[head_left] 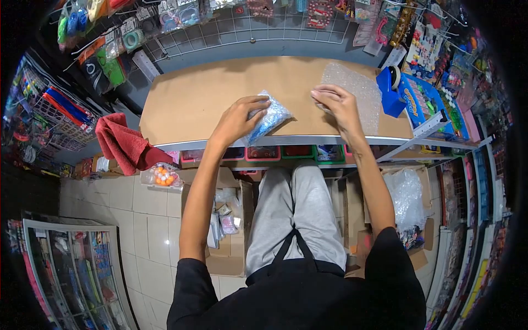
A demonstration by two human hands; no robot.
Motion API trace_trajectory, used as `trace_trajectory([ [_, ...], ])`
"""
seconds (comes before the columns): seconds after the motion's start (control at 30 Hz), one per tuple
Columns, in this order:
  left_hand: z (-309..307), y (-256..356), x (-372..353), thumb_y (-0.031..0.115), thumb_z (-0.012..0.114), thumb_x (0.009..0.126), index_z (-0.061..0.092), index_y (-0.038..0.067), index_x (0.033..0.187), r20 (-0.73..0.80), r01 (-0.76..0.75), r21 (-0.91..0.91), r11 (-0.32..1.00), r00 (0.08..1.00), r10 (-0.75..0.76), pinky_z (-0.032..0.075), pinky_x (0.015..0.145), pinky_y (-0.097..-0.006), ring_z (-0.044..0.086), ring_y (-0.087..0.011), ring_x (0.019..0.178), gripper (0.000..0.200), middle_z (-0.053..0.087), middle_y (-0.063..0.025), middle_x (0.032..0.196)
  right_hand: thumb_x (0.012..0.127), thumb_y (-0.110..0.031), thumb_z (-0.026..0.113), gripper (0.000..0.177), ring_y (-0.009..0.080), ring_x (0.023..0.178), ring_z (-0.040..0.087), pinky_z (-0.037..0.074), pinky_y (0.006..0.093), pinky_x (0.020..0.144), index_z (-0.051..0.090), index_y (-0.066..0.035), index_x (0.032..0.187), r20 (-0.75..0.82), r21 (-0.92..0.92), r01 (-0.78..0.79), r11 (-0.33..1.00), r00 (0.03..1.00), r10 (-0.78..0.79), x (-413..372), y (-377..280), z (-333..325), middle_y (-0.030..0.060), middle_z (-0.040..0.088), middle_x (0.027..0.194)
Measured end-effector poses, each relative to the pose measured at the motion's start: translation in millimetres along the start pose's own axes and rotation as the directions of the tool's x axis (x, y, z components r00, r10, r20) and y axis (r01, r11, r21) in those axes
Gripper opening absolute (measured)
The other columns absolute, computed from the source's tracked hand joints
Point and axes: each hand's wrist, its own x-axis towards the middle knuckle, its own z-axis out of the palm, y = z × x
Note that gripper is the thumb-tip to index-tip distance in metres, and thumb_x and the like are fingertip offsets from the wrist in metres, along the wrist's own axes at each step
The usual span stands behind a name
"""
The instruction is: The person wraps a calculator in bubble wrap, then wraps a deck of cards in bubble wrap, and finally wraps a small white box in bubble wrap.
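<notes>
A small bubble-wrapped packet (270, 119), blue and white inside, lies at a slant near the front edge of the tabletop. My left hand (245, 115) grips its upper left side, thumb and fingers closed on the wrap. Apart from the packet, to its right, my right hand (338, 104) hovers with thumb and fingertips pressed together. Whatever is in that pinch, if anything, is too small to make out. Beyond this hand a flat sheet of bubble wrap (360, 91) rests on the table. A blue tape dispenser (389, 99) stands at the sheet's right edge.
The brown tabletop (192, 104) spans the space before me. A red cloth (124, 143) hangs at its left end. Blue packaging (421, 102) sits at the right. Goods hang from a wire rack (220, 41) behind. Open cardboard boxes (228, 258) flank my legs.
</notes>
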Motion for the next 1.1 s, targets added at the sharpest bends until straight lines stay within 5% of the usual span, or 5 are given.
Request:
trace_trajectory([
  [0.17,4,-1,2,0.018,0.069,0.09,0.068,0.006,0.122,-0.1,0.011,-0.096,0.995,0.995,-0.021,0.049,0.099,-0.0402,0.065,-0.0333,0.113,0.034,0.07,-0.0154,0.119,0.084,-0.013,0.079,0.044,0.01,0.086,0.067,0.049,0.0221,0.073,0.063,0.003,0.122,0.07,-0.036,-0.062,0.997,0.995,0.064,9,-1,33,0.0074,0.074,0.091],
  [0.47,8,2,2,0.019,0.072,0.084,0.067,0.009,0.114,-0.199,0.102,-0.183,0.978,0.97,-0.138,0.052,0.092,-0.0418,0.066,-0.0327,0.107,0.032,0.072,-0.0123,0.11,0.087,-0.019,0.078,0.027,0.0086,0.072,0.064,0.048,0.0188,0.058,0.073,-0.001,0.106,0.214,0.058,-0.263,0.963,0.946,0.245,16,0,59,0.0057,0.073,0.087],
  [0.67,13,-9,2,0.018,0.074,0.082,0.067,0.007,0.107,-0.252,-0.025,-0.15,0.988,0.968,-0.014,0.052,0.088,-0.0434,0.066,-0.0347,0.102,0.028,0.07,-0.0125,0.108,0.086,-0.027,0.077,0.028,0.0073,0.068,0.057,0.044,0.0205,0.065,0.075,-0.003,0.102,0.247,-0.049,-0.299,0.953,0.921,0.302,18,-7,71,0.0014,0.07,0.082],
  [0.77,9,-2,1,0.018,0.075,0.083,0.068,0.003,0.107,-0.232,0.05,-0.158,0.986,0.969,-0.087,0.051,0.092,-0.0405,0.067,-0.0349,0.103,0.029,0.07,-0.014,0.11,0.086,-0.028,0.077,0.03,0.0078,0.068,0.056,0.043,0.0218,0.068,0.076,-0.002,0.1,0.297,-0.079,-0.292,0.953,0.906,0.302,24,6,72,0.0017,0.07,0.082],
  [1.1,6,-4,-1,0.017,0.071,0.083,0.067,0.003,0.108,-0.195,-0.043,-0.112,0.993,0.981,0.021,0.05,0.095,-0.0411,0.065,-0.0366,0.107,0.029,0.069,-0.0168,0.115,0.087,-0.022,0.076,0.026,0.0112,0.087,0.064,0.047,0.0242,0.081,0.075,0.002,0.099,0.294,-0.112,-0.285,0.952,0.906,0.306,25,11,72,0.0059,0.073,0.09],
])
